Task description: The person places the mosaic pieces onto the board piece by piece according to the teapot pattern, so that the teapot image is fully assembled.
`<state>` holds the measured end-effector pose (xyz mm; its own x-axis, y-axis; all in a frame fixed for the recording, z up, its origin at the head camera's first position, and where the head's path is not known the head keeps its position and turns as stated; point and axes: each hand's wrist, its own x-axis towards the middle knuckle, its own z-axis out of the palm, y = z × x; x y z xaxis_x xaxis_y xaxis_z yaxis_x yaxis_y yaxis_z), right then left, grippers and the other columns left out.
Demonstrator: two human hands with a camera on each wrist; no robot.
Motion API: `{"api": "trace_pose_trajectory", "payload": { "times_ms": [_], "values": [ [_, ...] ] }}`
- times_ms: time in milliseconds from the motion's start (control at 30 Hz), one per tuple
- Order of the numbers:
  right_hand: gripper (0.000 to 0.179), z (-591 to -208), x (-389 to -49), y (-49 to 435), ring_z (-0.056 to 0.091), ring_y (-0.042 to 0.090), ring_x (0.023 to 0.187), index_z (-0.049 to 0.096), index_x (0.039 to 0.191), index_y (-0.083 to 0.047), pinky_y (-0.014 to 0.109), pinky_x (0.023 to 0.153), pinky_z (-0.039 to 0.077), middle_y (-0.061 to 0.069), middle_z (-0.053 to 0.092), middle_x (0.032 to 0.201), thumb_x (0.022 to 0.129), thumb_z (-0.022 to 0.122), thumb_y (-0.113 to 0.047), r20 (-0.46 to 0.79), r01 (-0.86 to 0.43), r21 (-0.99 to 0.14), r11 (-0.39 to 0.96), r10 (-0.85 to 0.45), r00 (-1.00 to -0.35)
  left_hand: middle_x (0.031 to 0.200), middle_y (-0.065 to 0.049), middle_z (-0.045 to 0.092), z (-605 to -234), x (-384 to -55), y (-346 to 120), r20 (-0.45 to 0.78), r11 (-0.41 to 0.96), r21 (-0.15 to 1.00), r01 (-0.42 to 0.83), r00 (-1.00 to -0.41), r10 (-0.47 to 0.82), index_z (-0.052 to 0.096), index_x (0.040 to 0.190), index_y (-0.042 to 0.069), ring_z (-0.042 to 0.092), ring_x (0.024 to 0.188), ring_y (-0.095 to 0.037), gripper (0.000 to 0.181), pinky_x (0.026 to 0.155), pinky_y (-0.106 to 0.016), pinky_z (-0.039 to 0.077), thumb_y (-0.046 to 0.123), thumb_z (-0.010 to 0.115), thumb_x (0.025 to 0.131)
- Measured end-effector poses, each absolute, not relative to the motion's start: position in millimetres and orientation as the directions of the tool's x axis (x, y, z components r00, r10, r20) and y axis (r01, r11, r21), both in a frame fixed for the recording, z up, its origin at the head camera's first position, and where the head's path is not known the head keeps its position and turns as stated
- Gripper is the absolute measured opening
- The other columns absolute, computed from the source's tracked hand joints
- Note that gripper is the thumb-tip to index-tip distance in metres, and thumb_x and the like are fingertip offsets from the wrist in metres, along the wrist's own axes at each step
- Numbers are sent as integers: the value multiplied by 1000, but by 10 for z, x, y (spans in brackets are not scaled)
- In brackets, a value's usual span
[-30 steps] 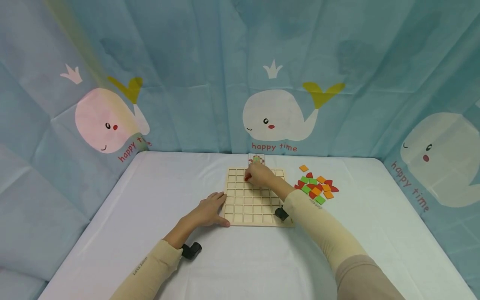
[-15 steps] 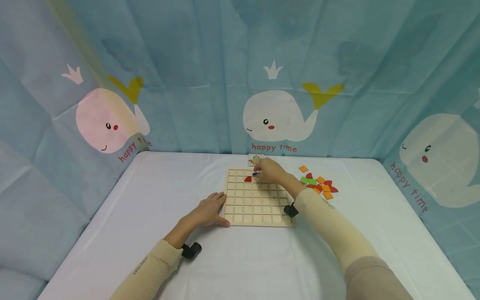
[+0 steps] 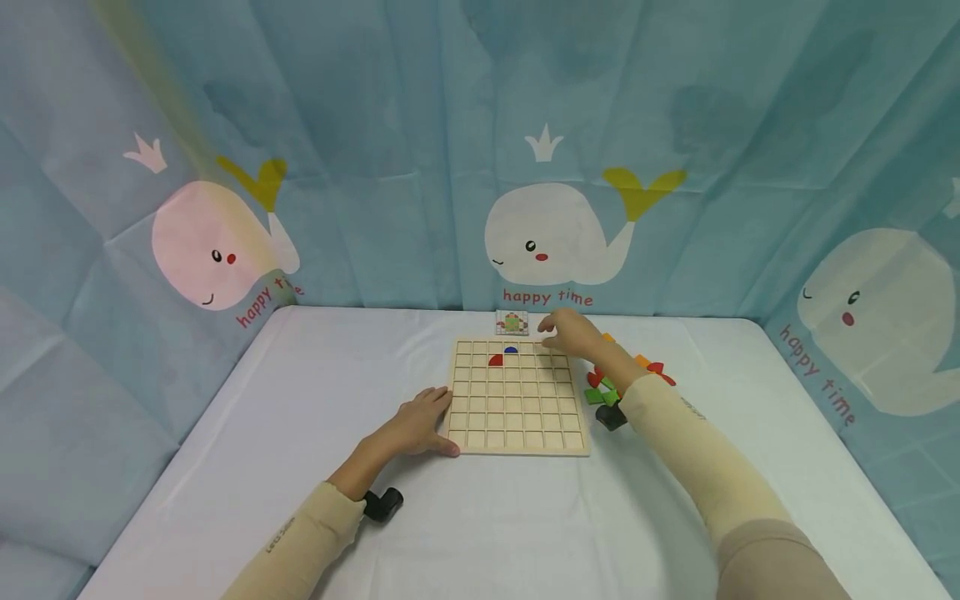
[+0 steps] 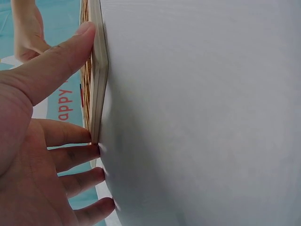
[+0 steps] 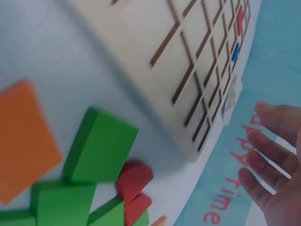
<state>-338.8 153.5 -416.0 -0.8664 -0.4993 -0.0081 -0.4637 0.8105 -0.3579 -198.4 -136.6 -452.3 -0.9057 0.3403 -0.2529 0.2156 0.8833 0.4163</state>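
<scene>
A wooden grid board (image 3: 516, 401) lies on the table. Along its left edge rests my left hand (image 3: 415, 423), thumb at the front corner. The left wrist view has that thumb (image 4: 70, 54) against the board's side and the fingers spread on the cloth. Near the board's back right corner hovers my right hand (image 3: 572, 333), its fingers loosely bent with nothing between them. A red quarter-round tile (image 3: 497, 361) sits in the second row from the back. Diagonally behind it is a blue half-round tile (image 3: 511, 350) in the back row.
A small pattern card (image 3: 512, 323) lies behind the board. Right of the board is a loose pile of tiles, partly hidden by my right arm: green squares (image 5: 101, 146), red rounded pieces (image 5: 133, 180) and orange ones (image 5: 26, 141). A whale-print curtain (image 3: 360, 167) hangs behind the table.
My right hand has moved right, away from the red tile and then the blue tile, leaving both lying on the board. My left hand stays at the board's edge.
</scene>
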Motion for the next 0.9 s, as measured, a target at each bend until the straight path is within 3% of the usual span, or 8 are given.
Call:
{"api": "trace_pose_trajectory", "payload": {
  "times_ms": [233, 567, 900],
  "values": [
    [36, -4115, -3402, 1701, 57, 38, 120, 65, 123, 3, 50, 100, 48, 20, 65, 124, 91, 68, -14, -20, -432, -386, 815, -475, -880, 158, -18, 31, -4547, -1983, -1369, -248, 882, 419, 216, -907, 340, 33, 150, 0, 24, 148, -39, 100, 115, -60, 27, 40, 83, 74],
    [41, -4168, -3499, 1996, 41, 44, 134, 62, 127, 2, 58, 113, 33, 25, 54, 138, 90, 68, -16, -18, -394, -364, 844, -429, -903, 158, -18, 30, -4550, -1989, -1376, -240, 877, 425, 222, -907, 346, 33, 150, 0, 23, 148, -39, 100, 115, -60, 27, 40, 83, 74],
    [40, -4289, -3574, 2246, 36, 44, 137, 64, 126, -1, 59, 114, 31, 26, 51, 141, 91, 67, -19, -76, -300, -357, 885, -348, -935, 158, -18, 30, -4546, -1984, -1376, -241, 879, 422, 221, -908, 343, 33, 150, 0, 24, 148, -39, 99, 115, -60, 27, 40, 83, 74]
  ]
}}
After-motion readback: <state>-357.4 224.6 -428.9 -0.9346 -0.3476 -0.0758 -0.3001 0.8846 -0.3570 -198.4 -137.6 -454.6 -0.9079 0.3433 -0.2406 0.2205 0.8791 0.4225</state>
